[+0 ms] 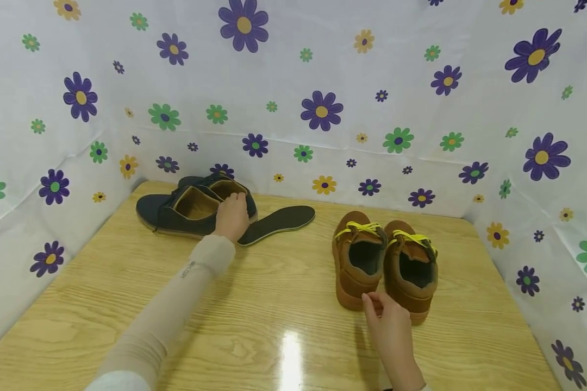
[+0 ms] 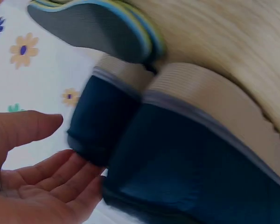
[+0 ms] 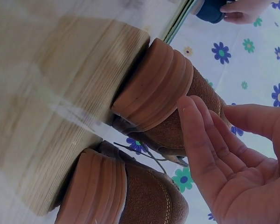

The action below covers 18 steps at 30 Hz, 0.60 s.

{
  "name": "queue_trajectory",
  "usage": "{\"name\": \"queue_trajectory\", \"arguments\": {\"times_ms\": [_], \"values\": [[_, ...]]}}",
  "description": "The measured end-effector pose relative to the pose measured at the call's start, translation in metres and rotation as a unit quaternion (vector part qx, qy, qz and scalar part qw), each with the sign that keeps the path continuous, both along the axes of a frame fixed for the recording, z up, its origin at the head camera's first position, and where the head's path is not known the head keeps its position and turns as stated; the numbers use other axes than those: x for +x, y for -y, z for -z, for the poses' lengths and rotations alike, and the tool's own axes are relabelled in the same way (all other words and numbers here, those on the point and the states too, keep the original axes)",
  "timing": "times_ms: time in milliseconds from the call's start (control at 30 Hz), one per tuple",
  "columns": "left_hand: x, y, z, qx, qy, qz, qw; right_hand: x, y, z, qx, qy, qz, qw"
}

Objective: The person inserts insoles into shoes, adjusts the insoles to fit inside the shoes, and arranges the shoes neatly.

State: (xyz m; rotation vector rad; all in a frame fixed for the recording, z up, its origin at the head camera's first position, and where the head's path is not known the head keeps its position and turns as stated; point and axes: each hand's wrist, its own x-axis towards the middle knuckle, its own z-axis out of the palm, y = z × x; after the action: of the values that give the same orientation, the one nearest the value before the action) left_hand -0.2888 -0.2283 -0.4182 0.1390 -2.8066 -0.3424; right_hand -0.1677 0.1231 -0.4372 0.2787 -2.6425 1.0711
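A pair of navy shoes stands side by side at the back left, the near shoe point(image 1: 182, 218) in front of the far one. My left hand point(image 1: 232, 218) is at their heels; in the left wrist view its fingers point(image 2: 67, 184) reach behind the heels, thumb apart. Whether the fingertips touch a shoe is hard to tell. Beside the heels lies a black insole point(image 1: 279, 222), its layered edge blue and yellow. To the right are two brown shoes point(image 1: 359, 260) with yellow laces, heels toward me. Close behind those heels is my right hand point(image 1: 391, 328), fingers loosely bent, nothing held.
A light wooden table point(image 1: 274, 293) bears all the shoes. White cloth point(image 1: 283, 70) printed with flowers hangs behind it and along both sides. The brown shoes stand to the right of the insole, with bare wood between.
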Motion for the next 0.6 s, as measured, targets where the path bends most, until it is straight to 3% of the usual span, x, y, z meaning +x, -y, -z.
{"name": "queue_trajectory", "arguments": {"times_ms": [200,600], "values": [[0.001,0.012,0.005,-0.038,0.011,-0.006,0.9992,0.001,0.000,0.000,-0.001,0.013,-0.005,0.9999],[0.028,0.032,-0.004,-0.028,0.031,0.001,0.9991,0.002,0.002,0.002,-0.001,-0.004,-0.011,0.9999]]}}
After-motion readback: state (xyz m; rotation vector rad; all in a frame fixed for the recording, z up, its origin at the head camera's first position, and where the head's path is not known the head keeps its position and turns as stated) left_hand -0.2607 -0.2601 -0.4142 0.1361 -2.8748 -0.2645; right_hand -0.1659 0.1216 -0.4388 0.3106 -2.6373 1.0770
